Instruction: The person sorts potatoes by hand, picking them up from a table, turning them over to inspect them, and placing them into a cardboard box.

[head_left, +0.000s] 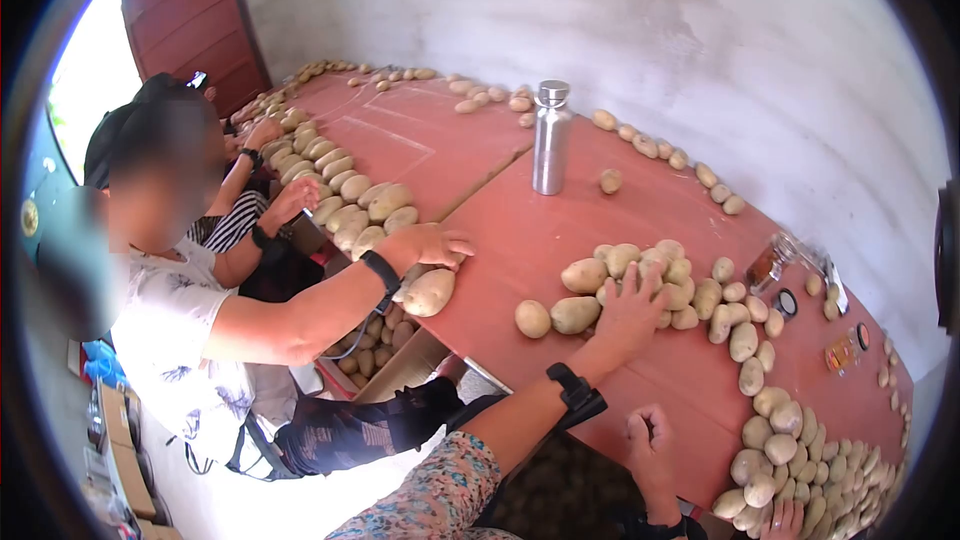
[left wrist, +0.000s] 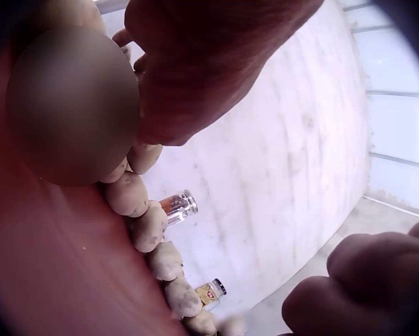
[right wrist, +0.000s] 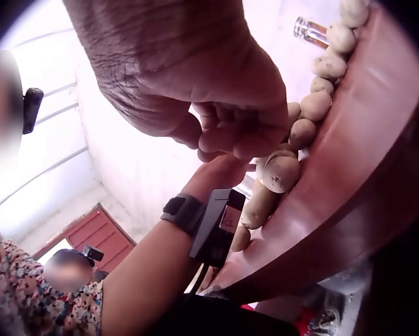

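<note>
A heap of potatoes lies on the red table. My left hand rests over it with fingers spread forward, fingertips on the potatoes. In the left wrist view that hand comes down from the top, and a blurred patch covers part of what lies beside it. My right hand is at the table's near edge, its fingers loosely curled and nothing visible in them. The right wrist view shows this hand close up. Two potatoes, one round and one longer, lie left of the heap.
A steel bottle stands behind the heap. Glass jars are at the right, by a line of potatoes along the wall. A larger pile fills the near right corner, with another hand there. To the left, a person reaches over potato rows.
</note>
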`<state>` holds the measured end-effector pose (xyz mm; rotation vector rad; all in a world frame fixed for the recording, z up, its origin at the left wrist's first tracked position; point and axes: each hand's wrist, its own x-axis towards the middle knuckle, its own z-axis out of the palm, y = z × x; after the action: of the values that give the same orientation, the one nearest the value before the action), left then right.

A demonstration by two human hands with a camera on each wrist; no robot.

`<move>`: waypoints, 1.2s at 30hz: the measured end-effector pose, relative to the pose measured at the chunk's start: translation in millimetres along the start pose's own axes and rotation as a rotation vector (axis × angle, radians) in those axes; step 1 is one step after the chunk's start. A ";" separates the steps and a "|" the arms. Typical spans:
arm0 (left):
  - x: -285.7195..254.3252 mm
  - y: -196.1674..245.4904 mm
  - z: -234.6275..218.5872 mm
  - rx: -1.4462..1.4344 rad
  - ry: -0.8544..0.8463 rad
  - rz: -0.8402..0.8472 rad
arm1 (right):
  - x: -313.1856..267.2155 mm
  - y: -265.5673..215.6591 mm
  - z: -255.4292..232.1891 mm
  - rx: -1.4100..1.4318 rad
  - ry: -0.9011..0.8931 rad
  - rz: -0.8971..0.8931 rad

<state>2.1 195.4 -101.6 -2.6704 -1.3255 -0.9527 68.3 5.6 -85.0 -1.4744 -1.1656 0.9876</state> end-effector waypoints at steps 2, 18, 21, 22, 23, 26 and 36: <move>-1.0 -1.6 -1.2 0.055 0.105 0.048 | -0.4 -3.8 2.0 -0.012 -0.024 -0.015; -4.3 -5.1 6.1 0.079 0.096 0.067 | 1.7 2.8 13.3 -0.125 -0.101 0.052; -6.7 -5.0 10.0 0.096 0.036 0.089 | 1.0 4.9 14.4 -0.117 -0.116 0.027; -7.2 -4.4 7.7 0.096 0.035 0.087 | 0.5 4.5 14.7 -0.117 -0.119 0.027; -7.5 -2.9 5.7 0.103 0.010 0.092 | -0.2 3.6 14.6 -0.117 -0.126 0.040; -9.2 0.1 4.6 0.101 -0.005 0.101 | -1.7 1.1 14.0 -0.122 -0.139 0.049; -15.5 14.7 -2.7 0.028 -0.010 0.238 | -11.4 -6.3 12.3 -0.171 -0.154 -0.005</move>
<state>4.3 174.1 -103.9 -2.7346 -0.9836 -0.8859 52.9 -2.6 -80.9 -1.5486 -1.3930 1.0335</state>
